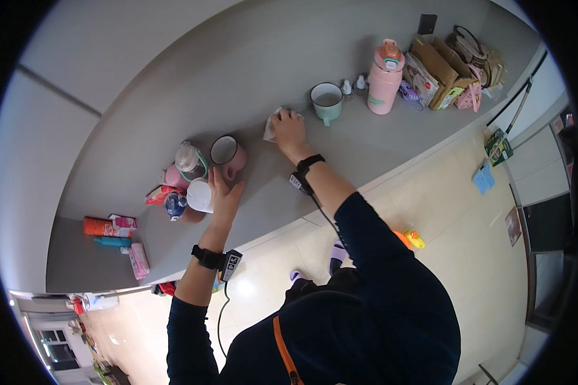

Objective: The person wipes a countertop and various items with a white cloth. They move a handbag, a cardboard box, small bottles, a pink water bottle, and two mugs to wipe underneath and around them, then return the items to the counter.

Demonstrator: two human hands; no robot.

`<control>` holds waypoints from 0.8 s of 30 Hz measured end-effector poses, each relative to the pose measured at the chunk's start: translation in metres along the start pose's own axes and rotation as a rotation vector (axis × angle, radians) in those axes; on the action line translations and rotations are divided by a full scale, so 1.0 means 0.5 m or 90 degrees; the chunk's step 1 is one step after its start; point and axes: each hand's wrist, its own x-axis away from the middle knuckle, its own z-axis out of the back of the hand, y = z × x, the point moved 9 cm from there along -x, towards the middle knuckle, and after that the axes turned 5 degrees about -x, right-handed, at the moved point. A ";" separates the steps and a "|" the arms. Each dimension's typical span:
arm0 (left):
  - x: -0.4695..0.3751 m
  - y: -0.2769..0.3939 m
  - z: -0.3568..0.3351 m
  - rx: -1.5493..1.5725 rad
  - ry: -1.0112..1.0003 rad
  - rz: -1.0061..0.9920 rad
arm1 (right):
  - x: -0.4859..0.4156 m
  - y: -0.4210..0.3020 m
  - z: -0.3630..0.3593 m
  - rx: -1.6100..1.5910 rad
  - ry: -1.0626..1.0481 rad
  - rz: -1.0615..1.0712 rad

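My right hand [291, 132] presses a crumpled white cloth or tissue [270, 129] onto the grey shelf [269, 183]. My left hand [225, 199] rests against the side of a white-topped container [200, 196], thumb spread apart from the fingers. Just beyond its fingertips stands a pink enamel mug [228, 156] with a dark rim. A clear-lidded bottle [188, 158] with a green carry loop and a blue-capped bottle [175, 204] crowd around the container. To the right of the cloth is a mint-green enamel mug [327, 103], its handle towards me.
Two small clear bottles [354, 87] and a pink tumbler [386, 79] stand right of the green mug. Further right are an open cardboard box [438, 67] and bags. An orange can [98, 226] and pink packages [138, 260] occupy the left end. A mop [485, 178] leans near the right wall.
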 end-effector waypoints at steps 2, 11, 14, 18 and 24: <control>0.002 -0.022 -0.023 0.012 -0.021 0.027 | 0.014 -0.022 -0.025 0.064 -0.185 0.076; 0.001 -0.053 -0.111 0.445 -0.004 0.271 | 0.114 -0.117 -0.027 0.005 -0.286 0.223; -0.020 -0.076 -0.123 0.487 0.035 0.314 | 0.094 -0.075 -0.029 0.020 -0.259 0.192; -0.031 -0.119 -0.148 0.608 0.095 0.373 | 0.088 0.003 0.006 -0.007 -0.161 0.058; -0.035 -0.154 -0.174 0.587 0.055 0.387 | 0.111 0.021 0.048 0.011 -0.017 -0.040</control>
